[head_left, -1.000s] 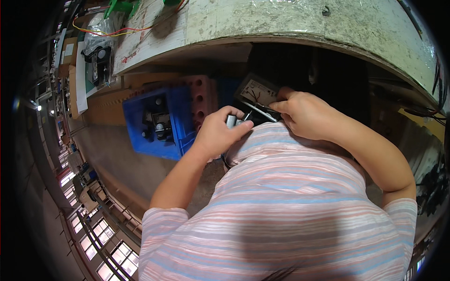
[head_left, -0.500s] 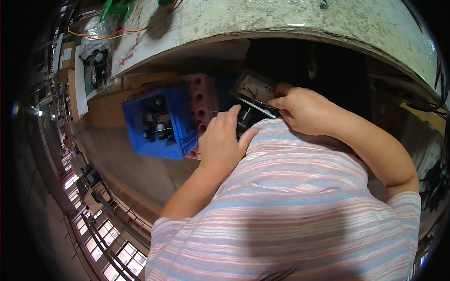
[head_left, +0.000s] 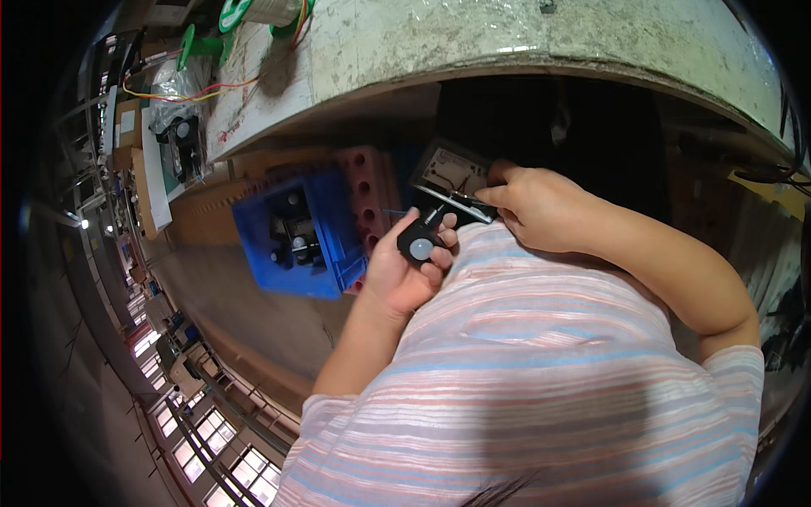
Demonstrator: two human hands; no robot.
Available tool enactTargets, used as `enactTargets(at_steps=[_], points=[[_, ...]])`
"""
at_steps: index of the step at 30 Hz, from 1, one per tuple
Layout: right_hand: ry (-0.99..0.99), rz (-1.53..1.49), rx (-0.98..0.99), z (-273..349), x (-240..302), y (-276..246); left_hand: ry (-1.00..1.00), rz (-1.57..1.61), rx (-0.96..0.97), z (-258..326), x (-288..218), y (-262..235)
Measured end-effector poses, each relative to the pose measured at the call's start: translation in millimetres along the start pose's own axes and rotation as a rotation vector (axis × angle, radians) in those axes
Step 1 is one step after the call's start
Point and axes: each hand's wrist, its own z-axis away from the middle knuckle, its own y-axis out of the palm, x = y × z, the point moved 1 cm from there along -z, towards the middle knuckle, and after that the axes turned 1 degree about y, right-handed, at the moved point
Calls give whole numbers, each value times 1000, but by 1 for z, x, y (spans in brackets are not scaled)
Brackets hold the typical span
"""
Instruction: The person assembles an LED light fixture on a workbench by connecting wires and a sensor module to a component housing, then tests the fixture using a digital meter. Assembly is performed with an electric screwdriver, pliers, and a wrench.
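Observation:
My left hand (head_left: 394, 275) is turned palm up, its fingers curled round a black sensor head (head_left: 410, 240) with a round whitish dome. A short metal-looking stem joins the head to an open case (head_left: 452, 169) that holds a pale board and dark wires. My right hand (head_left: 541, 203) pinches the case at its right side, thumb and forefinger close together. Held near my body, the case is tilted, with its shiny edge toward me. The right fingertips are partly hidden.
To the left stands a blue bin (head_left: 338, 241) with several black domed parts inside. A pink rack with round holes (head_left: 364, 182) is behind it. The worn workbench (head_left: 439, 38) curves across the top, with green spools (head_left: 196, 51) and a bagged black part (head_left: 179, 139) at its left end.
My left hand has rolled from palm down to palm up and closed round the sensor head, so its dome now shows. The right hand keeps its pinch on the case.

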Motion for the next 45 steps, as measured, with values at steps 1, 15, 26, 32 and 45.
enactTargets(at_steps=[1,15,26,32,45], points=[[2,-3,2,2,1,1,209,-468,-140,10,-1,4],[-64,133,12,-1,3,2,860,-2393,-603,14,19,34],[-103,147,-41,4,3,5,328,-665,-219,12,-16,-24],[-70,142,3,2,7,-1,1108,-2696,-520,24,27,24],[-67,165,-9,5,9,-2,1212,-2551,-163,11,6,6]])
